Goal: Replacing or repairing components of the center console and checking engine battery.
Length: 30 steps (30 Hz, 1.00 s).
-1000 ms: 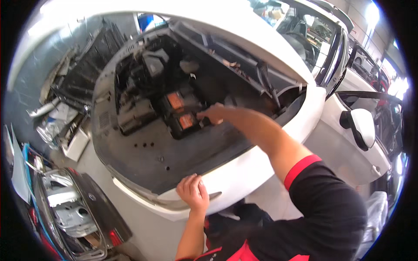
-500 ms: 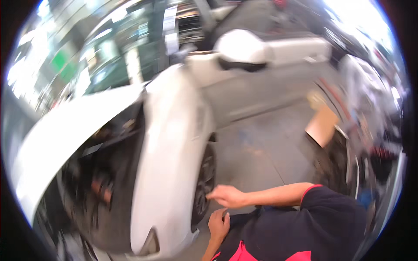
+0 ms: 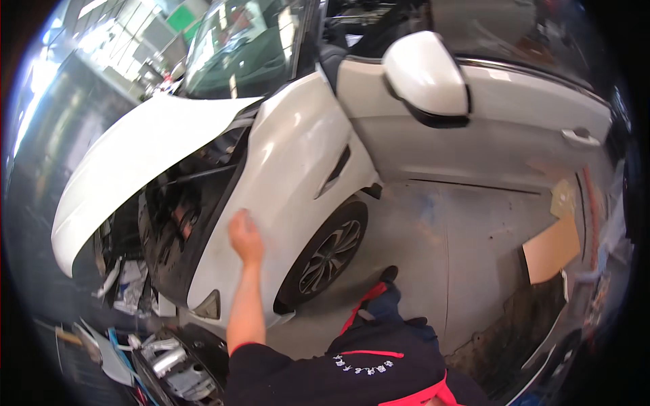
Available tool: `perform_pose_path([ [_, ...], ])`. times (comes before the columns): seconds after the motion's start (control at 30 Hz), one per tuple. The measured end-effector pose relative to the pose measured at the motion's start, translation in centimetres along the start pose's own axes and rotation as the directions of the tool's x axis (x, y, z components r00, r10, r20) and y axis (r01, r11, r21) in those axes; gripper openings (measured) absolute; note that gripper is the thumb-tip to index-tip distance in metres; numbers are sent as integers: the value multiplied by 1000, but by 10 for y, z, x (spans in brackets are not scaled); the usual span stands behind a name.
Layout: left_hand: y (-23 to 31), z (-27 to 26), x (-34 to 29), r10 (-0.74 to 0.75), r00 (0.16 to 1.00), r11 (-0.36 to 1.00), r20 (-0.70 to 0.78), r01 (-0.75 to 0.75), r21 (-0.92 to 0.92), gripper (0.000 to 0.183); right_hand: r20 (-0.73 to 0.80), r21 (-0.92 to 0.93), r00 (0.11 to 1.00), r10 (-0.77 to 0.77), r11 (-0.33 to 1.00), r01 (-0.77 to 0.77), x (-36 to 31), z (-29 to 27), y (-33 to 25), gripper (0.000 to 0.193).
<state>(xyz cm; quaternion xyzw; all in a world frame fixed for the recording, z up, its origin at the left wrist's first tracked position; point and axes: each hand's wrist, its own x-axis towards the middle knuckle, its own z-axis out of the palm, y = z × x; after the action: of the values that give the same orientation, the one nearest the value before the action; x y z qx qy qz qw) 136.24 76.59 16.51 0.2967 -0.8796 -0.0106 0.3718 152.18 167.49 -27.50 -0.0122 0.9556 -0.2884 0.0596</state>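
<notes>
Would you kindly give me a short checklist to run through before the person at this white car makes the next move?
1. Left hand clear of the front fender: cannot tell; it overlaps the fender in this view, and contact is not clear.
2. Right hand in sight: not ok; it is out of view.
3. Hood raised: ok; it stands up with a gap above the engine bay.
4. Front wheel on the car: ok; it sits in the fender's arch.
5. Cardboard clear of the wheel: ok; it lies well apart, to the right.
</notes>
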Motion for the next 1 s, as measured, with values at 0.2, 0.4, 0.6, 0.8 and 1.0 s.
perform_pose_path([
  [0.2, -269, -61, 58, -528, 819, 789, -223, 571, 227, 37, 253, -29, 950, -186, 979, 200, 153, -9, -136, 19],
  [0.4, -414, -37, 51, -587, 790, 793, 176, 517, 324, 38, 300, 233, 900, -316, 939, 252, 266, -59, -216, 12],
  [0.6, -424, 4, 63, -505, 819, 801, 274, 326, 501, 38, 251, 422, 921, 298, 823, -381, 362, -108, -328, 8],
  [0.8, -474, 23, 67, -268, 781, 772, 564, -177, 611, 32, 418, 284, 829, 371, 814, -507, 335, -87, -384, 35],
  [1.0, -434, 26, 87, 8, 986, 776, 164, -109, 621, 26, 422, 61, 829, 367, 901, -430, 300, -42, -378, 40],
])
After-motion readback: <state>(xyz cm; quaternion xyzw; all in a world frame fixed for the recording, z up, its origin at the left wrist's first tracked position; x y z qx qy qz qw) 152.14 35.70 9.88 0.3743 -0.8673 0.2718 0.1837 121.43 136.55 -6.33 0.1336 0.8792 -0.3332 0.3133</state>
